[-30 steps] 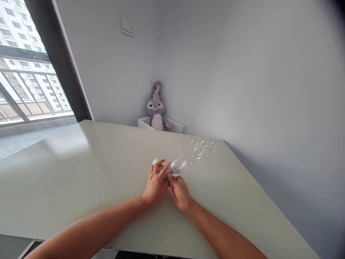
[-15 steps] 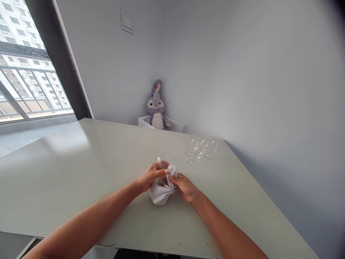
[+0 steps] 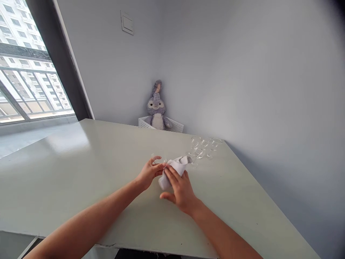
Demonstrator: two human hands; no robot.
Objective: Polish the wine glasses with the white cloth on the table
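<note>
A clear stemmed glass (image 3: 155, 157), hard to see against the table, lies sideways in my left hand (image 3: 147, 175). The left fingers and thumb close around it near its stem. A white cloth (image 3: 178, 164) is against the foot end of the glass, its upper part spread to the right. My right hand (image 3: 181, 190) has its fingers laid over the cloth, pressing it, while the thumb sticks out to the left. The cloth and fingers hide the glass's foot.
Several clear stemmed glasses (image 3: 203, 146) stand close together near the table's right edge. At the far corner a grey plush rabbit (image 3: 157, 111) sits in a white perforated basket (image 3: 176, 126). The pale table (image 3: 107, 154) meets walls behind, with a window (image 3: 35, 79) at left.
The cloth has moved up and right from its bunched hanging position, now covering the glass's foot end. My right hand has turned over, from pinching the cloth to lying across it.
</note>
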